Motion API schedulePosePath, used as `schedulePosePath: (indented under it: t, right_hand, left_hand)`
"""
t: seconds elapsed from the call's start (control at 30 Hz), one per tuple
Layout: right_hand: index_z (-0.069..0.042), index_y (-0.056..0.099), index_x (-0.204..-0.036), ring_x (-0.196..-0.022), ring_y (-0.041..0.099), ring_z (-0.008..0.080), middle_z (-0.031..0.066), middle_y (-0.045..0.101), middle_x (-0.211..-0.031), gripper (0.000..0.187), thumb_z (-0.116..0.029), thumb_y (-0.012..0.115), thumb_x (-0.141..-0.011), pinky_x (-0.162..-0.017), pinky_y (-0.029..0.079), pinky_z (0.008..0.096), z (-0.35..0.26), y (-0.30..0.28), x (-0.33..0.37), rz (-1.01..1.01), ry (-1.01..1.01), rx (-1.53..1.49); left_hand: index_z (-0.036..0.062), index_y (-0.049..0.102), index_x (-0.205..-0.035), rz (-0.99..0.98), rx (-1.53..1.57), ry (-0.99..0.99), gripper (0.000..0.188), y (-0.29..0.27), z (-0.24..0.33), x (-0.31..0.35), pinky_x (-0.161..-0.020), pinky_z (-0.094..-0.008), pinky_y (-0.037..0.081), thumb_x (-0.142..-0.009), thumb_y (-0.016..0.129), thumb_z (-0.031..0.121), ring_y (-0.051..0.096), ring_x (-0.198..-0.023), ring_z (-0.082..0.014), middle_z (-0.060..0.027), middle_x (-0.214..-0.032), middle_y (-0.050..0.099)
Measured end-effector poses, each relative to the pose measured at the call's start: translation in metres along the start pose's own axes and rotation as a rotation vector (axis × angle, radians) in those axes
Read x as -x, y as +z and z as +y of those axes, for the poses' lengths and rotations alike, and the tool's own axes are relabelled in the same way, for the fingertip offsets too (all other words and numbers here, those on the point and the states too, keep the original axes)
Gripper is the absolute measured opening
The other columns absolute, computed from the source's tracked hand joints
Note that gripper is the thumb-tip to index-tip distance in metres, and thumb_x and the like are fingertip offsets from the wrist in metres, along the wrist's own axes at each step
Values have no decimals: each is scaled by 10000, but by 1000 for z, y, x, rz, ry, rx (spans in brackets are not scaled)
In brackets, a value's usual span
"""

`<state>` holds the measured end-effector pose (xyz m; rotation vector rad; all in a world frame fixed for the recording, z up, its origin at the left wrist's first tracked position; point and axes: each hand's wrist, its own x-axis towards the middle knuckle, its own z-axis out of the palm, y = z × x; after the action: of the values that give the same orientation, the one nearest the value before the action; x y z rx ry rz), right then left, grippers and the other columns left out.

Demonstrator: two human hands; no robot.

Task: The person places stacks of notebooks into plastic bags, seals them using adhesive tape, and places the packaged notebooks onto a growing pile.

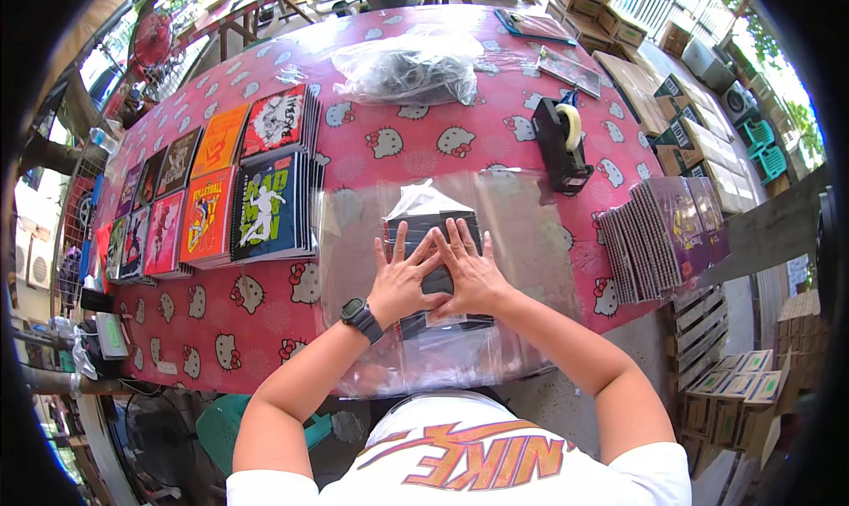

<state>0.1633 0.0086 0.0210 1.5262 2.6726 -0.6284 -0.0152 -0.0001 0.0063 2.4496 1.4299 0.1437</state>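
Under both hands a dark notebook [435,272] lies in a clear plastic sleeve [522,241] on the bench [389,143]; left hand [402,280] and right hand [469,272] press flat, fingers spread, thumbs touching; probably light, stiff, with slippery film, best gripped by its edges

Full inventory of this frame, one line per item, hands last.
table: one, pink cartoon-cat cloth, centre
dark flat item: one, black, inside a clear sleeve, under both hands
clear plastic sheets: a pile, transparent, near edge of table
notebook stacks: several, orange, red, blue, black covers, left side
fanned notebooks: one row, purple and grey, right edge
tape dispenser: one, black, right of centre
plastic bag: one, clear with dark contents, far side
cardboard boxes: many, brown, right of table
wristwatch: one, black, left wrist
left hand: flat, pressing the sleeve
right hand: flat, pressing the sleeve
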Motion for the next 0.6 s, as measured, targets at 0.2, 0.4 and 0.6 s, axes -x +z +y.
schedulePosePath:
  t: [0.2,0.4,0.6]
  right_hand:
    - [-141,161,-1434,-1386,38,317,181,85,-1485,949,-424,680,-691,-1002,41,662,4,17,46,239,-206,41]
    - [38,603,-997,-809,612,338,194,640,-880,317,-227,525,-842,-770,466,422,211,-77,-2,1341,364,-188]
    - [-30,690,-804,-773,616,267,142,660,-803,330,-357,659,-772,-724,459,366,291,-88,-35,726,834,-737]
  left_hand:
    - [327,346,-1373,29,-63,26,833,4,-4,-2,-1010,-673,65,-654,596,667,1,-1377,-357,27,-1495,169]
    - [310,353,-1373,29,-40,21,866,3,4,-3,-1027,-643,79,-635,582,700,22,-1375,-364,9,-1490,187]
    - [316,363,-1365,36,-26,29,864,2,4,-5,-1032,-636,59,-632,564,727,32,-1373,-370,2,-1485,207]
